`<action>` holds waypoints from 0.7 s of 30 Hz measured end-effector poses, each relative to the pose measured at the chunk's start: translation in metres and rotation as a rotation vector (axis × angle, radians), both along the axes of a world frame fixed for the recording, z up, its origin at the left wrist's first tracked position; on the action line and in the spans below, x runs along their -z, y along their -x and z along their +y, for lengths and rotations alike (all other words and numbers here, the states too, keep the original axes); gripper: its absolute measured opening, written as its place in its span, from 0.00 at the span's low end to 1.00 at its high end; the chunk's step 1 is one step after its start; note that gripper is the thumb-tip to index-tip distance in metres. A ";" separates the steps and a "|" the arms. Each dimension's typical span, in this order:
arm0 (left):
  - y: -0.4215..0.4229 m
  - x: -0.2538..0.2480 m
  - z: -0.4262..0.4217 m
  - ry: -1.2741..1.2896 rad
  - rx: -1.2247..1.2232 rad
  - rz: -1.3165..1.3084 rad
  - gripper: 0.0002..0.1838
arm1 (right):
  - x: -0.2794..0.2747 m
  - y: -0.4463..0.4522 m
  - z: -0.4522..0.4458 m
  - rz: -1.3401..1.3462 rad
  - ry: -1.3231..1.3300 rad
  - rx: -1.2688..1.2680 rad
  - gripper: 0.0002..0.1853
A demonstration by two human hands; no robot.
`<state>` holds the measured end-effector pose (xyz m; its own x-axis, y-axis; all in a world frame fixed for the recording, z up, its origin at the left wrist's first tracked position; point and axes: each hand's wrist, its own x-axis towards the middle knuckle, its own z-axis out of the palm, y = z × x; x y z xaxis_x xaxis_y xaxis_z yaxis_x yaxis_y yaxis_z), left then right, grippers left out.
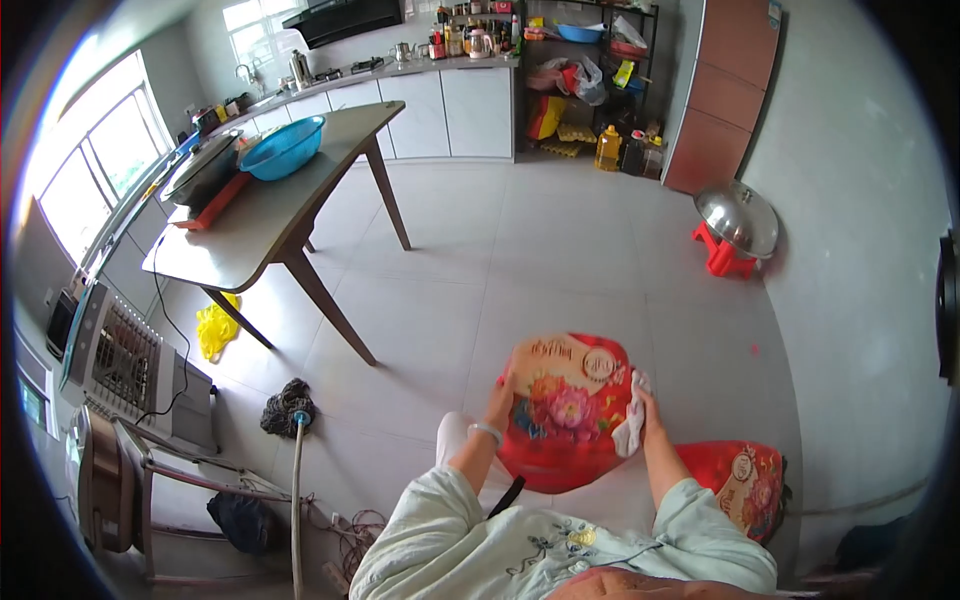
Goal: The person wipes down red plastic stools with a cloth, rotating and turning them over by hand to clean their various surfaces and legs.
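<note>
Between my hands is a large red package printed with flowers and a beige label area. My left hand grips its left side, fingers partly hidden behind the edge. On its right side, my right hand is closed on a white cloth, which lies against the package. A second red package with a similar flower print rests on the floor beside my right forearm, partly covered by it.
A table with a blue basin stands ahead to the left. A mop and an air cooler are at the left. Near the right wall, a large metal lid sits on a red stool.
</note>
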<state>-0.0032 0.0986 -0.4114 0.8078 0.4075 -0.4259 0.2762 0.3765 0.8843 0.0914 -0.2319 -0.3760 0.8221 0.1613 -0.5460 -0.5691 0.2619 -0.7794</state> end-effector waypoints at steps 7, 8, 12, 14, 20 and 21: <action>-0.022 -0.137 0.014 0.291 0.089 -0.319 0.16 | -0.152 0.000 0.022 -0.320 -0.134 -0.108 0.41; -0.011 -0.178 0.013 0.290 0.168 -0.469 0.15 | -0.161 -0.002 0.018 -0.354 -0.157 -0.126 0.43; 0.001 -0.286 0.006 0.274 0.146 -0.444 0.17 | -0.235 -0.005 0.010 -0.423 -0.227 -0.158 0.37; -0.035 -0.268 0.030 0.035 0.052 -0.593 0.18 | -0.300 0.019 0.032 -0.572 -0.243 -0.035 0.31; 0.022 -0.412 0.011 0.361 0.205 -0.697 0.20 | -0.366 0.033 0.024 -0.605 -0.383 -0.026 0.21; 0.025 -0.423 0.010 0.387 0.288 -0.784 0.22 | -0.376 0.042 0.028 -0.725 -0.389 0.003 0.20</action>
